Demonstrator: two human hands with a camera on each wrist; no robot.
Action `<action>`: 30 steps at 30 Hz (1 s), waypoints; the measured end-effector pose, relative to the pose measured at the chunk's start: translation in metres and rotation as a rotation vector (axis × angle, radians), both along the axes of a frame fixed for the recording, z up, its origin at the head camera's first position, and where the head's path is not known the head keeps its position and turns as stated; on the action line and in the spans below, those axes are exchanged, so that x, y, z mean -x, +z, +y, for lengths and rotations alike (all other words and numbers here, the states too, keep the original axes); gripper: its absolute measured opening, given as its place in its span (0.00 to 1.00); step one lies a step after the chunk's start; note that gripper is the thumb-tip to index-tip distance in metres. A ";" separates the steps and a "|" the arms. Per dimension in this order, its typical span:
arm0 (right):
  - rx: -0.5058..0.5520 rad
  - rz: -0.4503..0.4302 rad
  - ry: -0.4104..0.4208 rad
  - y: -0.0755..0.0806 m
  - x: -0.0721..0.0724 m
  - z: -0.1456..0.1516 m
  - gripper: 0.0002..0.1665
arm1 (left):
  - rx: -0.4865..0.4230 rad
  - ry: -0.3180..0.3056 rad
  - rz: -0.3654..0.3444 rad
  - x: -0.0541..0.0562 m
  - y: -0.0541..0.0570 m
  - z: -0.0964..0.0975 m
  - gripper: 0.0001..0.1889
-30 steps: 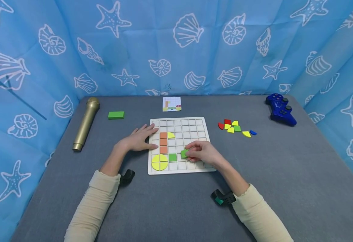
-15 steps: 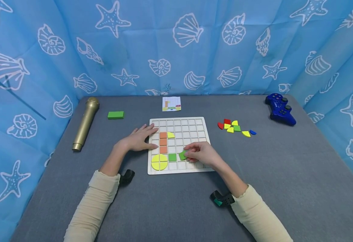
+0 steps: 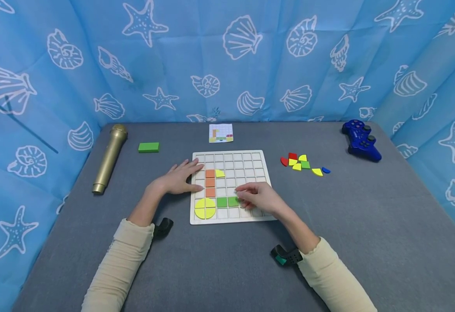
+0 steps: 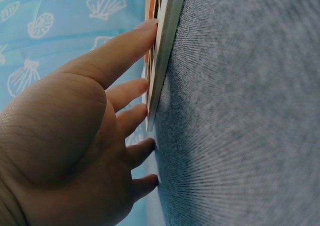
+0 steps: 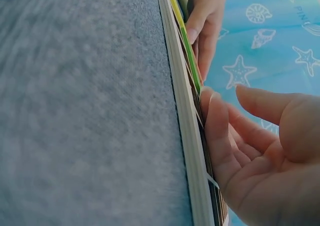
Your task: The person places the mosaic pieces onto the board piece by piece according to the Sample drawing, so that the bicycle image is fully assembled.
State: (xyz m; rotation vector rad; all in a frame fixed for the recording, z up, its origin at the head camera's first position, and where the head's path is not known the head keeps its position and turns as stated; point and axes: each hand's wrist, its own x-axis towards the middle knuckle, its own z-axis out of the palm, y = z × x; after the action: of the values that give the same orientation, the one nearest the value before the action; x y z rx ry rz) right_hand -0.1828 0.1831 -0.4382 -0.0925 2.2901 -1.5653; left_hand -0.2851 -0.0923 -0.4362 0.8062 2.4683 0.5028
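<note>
A white grid board (image 3: 250, 157) lies mid-table. My left hand (image 3: 178, 178) rests at its left edge with fingers spread, thumb and some fingertips on the frame. My right hand (image 3: 261, 197) is over the lower middle of the board. Its fingertips (image 5: 210, 97) are at the edge of a green square tile (image 3: 233, 201), which lies flat in a cell beside another green tile (image 3: 221, 202). The right thumb stands apart from the fingers in the right wrist view. A yellow circle of quarter tiles (image 3: 205, 208), a column of orange squares (image 3: 210, 183) and a yellow quarter tile (image 3: 220, 173) also fill cells.
Loose coloured tiles (image 3: 297, 166) lie right of the board. Behind it is a small printed pattern card (image 3: 221, 133). A green block (image 3: 148, 147) and a gold microphone (image 3: 110, 159) are at left, a blue game controller (image 3: 361, 141) at back right. A blue curtain (image 3: 227, 60) encloses the table.
The green tile in my right hand turned straight and settled into the cell beside the other green tile, and the fingers let go of it. My left hand stayed in place.
</note>
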 end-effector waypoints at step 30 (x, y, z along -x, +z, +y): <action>0.129 -0.103 0.005 0.029 0.015 0.154 0.35 | -0.028 -0.021 0.014 0.001 -0.001 -0.002 0.42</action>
State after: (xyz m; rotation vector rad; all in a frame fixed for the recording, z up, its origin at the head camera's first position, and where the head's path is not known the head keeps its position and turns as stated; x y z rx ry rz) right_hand -0.1978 0.3374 -0.4094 -0.0494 2.1082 -1.6747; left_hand -0.2863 -0.0943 -0.4373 0.8494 2.4680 0.5273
